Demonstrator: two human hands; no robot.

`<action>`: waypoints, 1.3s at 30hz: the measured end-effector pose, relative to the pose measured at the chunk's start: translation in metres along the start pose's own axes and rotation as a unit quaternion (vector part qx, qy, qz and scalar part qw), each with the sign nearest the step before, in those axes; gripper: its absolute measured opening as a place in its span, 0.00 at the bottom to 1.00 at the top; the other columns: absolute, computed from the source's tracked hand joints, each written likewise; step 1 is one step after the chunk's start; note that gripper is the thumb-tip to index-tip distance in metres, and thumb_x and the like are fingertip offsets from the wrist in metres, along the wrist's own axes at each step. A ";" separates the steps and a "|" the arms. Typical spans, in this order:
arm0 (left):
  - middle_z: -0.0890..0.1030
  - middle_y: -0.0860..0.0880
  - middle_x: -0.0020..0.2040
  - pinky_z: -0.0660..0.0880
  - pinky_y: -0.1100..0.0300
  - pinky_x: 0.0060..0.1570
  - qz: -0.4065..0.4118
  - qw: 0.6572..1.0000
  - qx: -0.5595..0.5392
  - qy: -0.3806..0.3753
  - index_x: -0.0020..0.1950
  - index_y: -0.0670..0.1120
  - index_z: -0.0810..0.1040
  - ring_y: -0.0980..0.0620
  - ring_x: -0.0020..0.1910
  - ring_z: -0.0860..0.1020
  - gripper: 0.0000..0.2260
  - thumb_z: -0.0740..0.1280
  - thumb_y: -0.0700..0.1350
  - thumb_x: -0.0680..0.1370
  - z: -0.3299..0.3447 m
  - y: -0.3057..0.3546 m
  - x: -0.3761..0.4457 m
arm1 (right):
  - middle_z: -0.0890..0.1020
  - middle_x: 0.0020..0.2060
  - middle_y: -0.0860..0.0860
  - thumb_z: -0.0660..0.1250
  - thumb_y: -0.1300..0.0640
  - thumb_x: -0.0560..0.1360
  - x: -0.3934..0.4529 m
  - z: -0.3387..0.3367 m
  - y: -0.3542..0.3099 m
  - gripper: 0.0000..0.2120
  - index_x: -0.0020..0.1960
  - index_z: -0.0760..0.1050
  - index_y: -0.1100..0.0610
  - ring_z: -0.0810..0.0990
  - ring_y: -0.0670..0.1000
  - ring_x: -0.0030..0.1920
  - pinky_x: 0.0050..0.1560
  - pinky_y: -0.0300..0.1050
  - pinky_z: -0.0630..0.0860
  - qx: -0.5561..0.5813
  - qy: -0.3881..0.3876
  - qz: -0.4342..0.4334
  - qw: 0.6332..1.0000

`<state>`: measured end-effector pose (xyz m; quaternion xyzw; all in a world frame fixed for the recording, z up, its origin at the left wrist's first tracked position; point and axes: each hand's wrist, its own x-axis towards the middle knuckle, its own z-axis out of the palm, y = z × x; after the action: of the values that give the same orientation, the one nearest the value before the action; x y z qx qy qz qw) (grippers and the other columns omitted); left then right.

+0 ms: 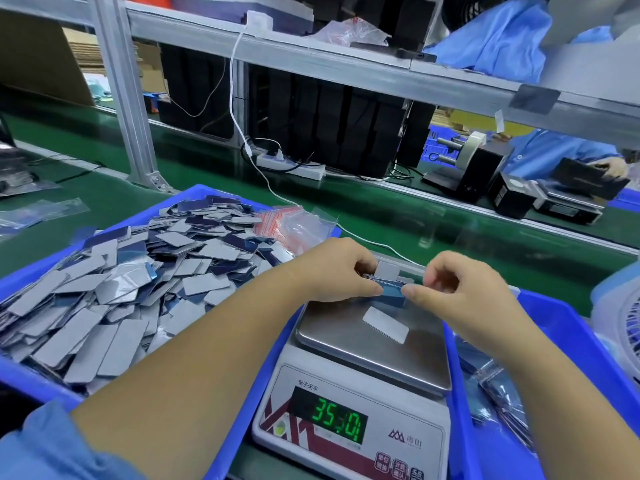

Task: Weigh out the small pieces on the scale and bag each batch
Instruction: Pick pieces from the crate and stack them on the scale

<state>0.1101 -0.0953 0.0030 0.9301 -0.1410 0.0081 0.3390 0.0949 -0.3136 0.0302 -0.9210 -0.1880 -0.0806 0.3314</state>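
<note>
A digital scale (349, 407) stands in front of me, its green display lit. One grey rectangular piece (386, 324) lies flat on its steel pan (329, 336). Over the pan's far edge my left hand (332, 270) and my right hand (453, 289) together pinch a small stack of grey and blue pieces (389, 280). The left thumb and fingers grip its left end, the right thumb and fingers its right end. A large heap of the same pieces (114, 278) fills the blue tray (34, 379) on my left.
Clear zip bags with red strips (294, 223) lie at the tray's far corner. A blue bin (568, 327) on the right holds filled bags (498, 393). A white cable (367, 242) runs to a power strip (294, 164). Another person works at a far-right scale (571, 206).
</note>
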 end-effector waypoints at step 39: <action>0.73 0.57 0.29 0.66 0.64 0.31 0.017 1.000 -0.012 -0.020 0.40 0.46 0.80 0.59 0.28 0.68 0.13 0.75 0.54 0.73 -0.001 0.000 -0.002 | 0.74 0.47 0.40 0.72 0.56 0.74 -0.003 0.021 -0.004 0.11 0.53 0.77 0.44 0.76 0.41 0.35 0.38 0.27 0.66 -0.035 0.047 -0.042 0.997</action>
<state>0.1078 -0.0940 0.0040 0.9235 -0.1634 -0.0061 0.3470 0.0909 -0.2982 0.0159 -0.9186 -0.2076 -0.1441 0.3038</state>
